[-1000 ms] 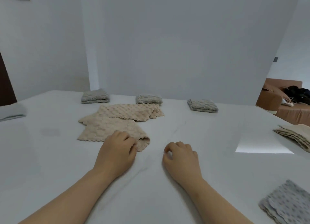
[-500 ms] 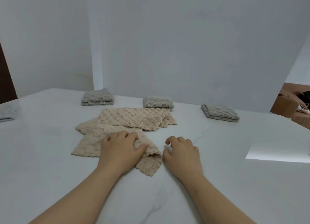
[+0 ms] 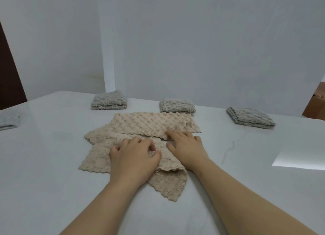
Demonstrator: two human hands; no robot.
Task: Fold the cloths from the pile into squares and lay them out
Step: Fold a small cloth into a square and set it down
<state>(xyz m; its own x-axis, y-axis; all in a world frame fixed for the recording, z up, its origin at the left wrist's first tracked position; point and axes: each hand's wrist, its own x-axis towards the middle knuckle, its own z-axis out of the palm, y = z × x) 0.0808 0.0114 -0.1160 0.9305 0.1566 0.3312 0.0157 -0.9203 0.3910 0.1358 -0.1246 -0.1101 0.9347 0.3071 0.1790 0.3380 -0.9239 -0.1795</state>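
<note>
Beige cloth [image 3: 140,124], nubbly, scallop-edged, rumpled, left hand [image 3: 133,158] fingers pinching it, right hand [image 3: 187,147] fingers flat, touching it

Three folded grey cloths [image 3: 109,101] [image 3: 177,106] [image 3: 250,118] sit in a row from 11 to 1 o'clock. One pale cloth [image 3: 8,119] is cut off by the frame at 9 o'clock. At the centre there seem to be two more, overlapping so the count is unsure: the far beige cloth [image 3: 151,123] lies at 12 o'clock of the near beige cloth [image 3: 98,157]. Two hands: left hand [image 3: 133,157], right hand [image 3: 187,146]. One table [image 3: 52,182]
</note>
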